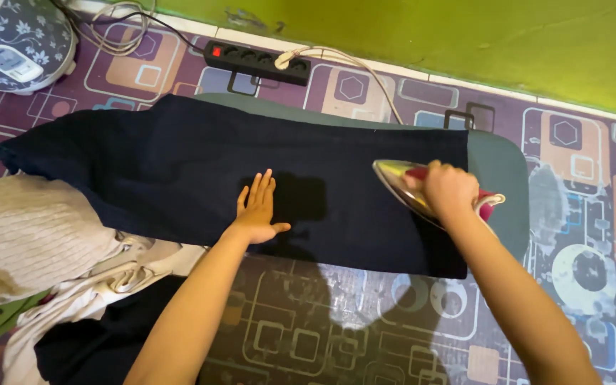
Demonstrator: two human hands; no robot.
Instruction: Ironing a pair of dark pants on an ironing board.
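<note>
A dark navy garment [180, 164] lies spread over a low grey-green ironing board [500, 171] on the floor. My left hand [258, 208] rests flat on the cloth near its front edge, fingers apart. My right hand [449, 190] grips the red handle of a metal clothes iron [401, 184], which is tipped on its side over the right end of the garment, its pointed tip aimed left. The iron's cord [365, 71] runs back to a black power strip [257, 63].
A pile of beige and white clothes [44, 249] lies at the left, with another dark cloth [87, 349] below it. A floral rice cooker [19, 39] stands at the top left. A patterned purple floor mat [322, 328] meets a green wall [429, 36].
</note>
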